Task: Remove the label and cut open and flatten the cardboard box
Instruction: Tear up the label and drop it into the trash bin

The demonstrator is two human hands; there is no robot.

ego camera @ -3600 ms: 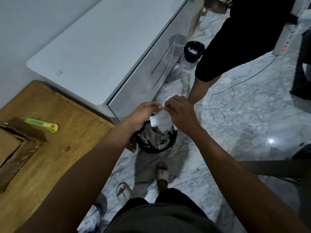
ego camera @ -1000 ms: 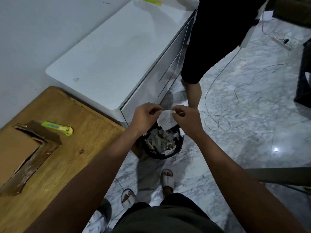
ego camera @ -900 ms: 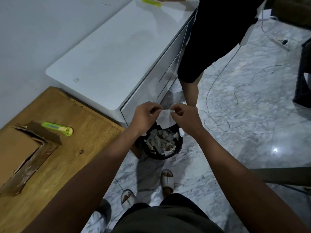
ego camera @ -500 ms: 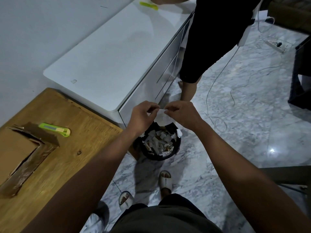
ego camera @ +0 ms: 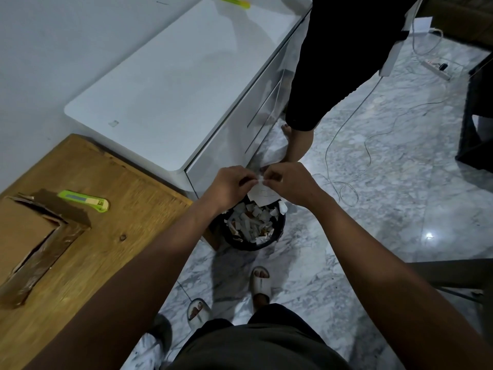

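Observation:
Over a black bin (ego camera: 277,237) full of paper scraps, my left hand (ego camera: 230,184) and my right hand (ego camera: 286,180) both pinch the top edge of a white paper label (ego camera: 262,194), fingertips almost touching. The label hangs down between them above the bin. The cardboard box (ego camera: 24,236), with brown tape along its edges, lies on the wooden table (ego camera: 112,236) at the far left. A green utility knife (ego camera: 84,201) rests on the table just beyond the box.
A white cabinet (ego camera: 170,92) stands beyond the table, with another green cutter (ego camera: 234,1) at its far end. Another person in black (ego camera: 341,62) stands by the cabinet. Cables (ego camera: 354,145) and a power strip (ego camera: 437,68) lie on the marble floor. A dark chair (ego camera: 448,276) is at right.
Both hands stay over the bin with the label. Their fingertips have come closer together at the label's top edge since a second ago. The other person's leg has shifted.

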